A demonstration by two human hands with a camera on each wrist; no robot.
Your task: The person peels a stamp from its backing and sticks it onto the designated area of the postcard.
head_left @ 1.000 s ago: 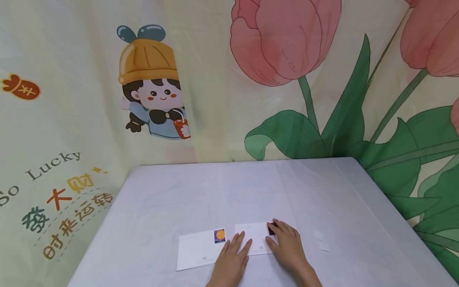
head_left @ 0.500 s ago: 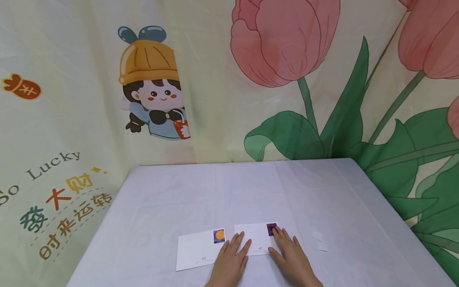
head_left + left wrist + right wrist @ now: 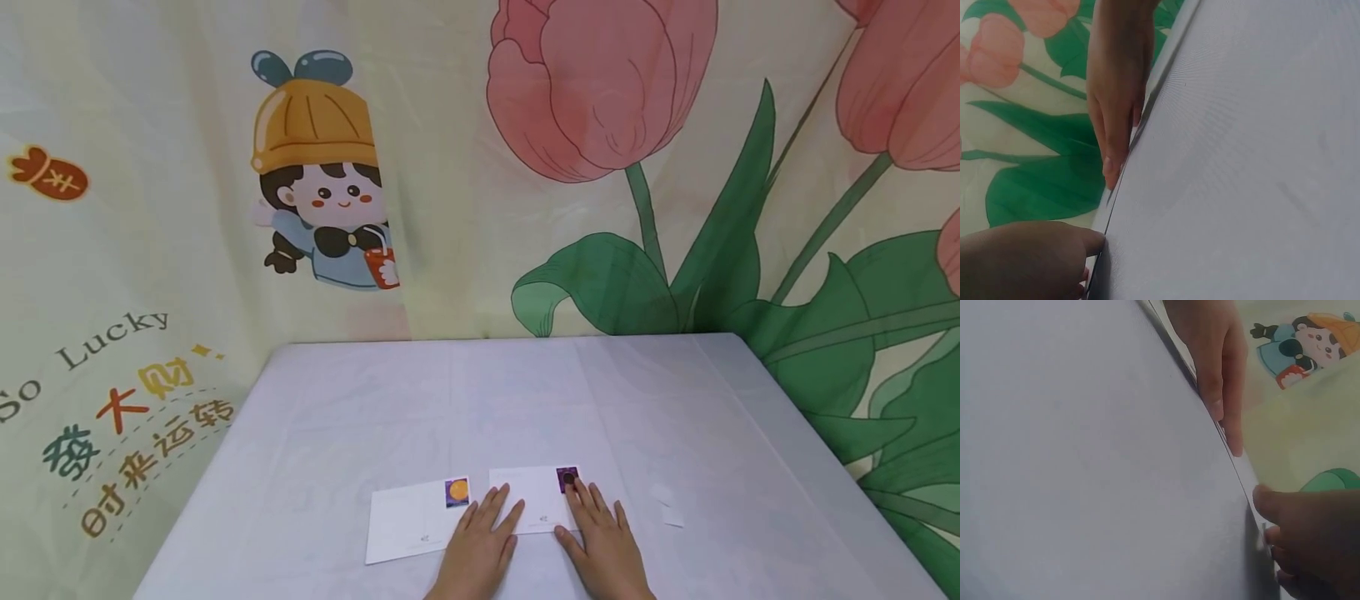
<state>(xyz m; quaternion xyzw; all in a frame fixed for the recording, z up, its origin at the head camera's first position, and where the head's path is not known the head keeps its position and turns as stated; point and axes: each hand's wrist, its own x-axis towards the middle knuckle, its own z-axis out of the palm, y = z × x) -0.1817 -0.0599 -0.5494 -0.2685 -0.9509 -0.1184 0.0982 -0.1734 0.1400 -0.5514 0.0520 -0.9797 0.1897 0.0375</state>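
Two white envelopes lie side by side on the table in the head view. The left envelope bears an orange-and-purple stamp at its upper right corner. On the right envelope sits a dark purple stamp, also at the upper right. My left hand rests with straight fingers on the right envelope's left part, its forearm side overlapping the left envelope. The fingers of my right hand lie extended, one fingertip touching the dark stamp's lower edge. Both wrist views see the hands nearly edge-on against the tabletop.
Small white paper scraps lie to the right of my right hand. A white cloth covers the table. Behind it hangs a printed backdrop with tulips and a cartoon figure.
My right hand has drawn back from over the dark stamp, uncovering most of it, and its fingers now point more straight ahead. The left hand stays almost where it was.
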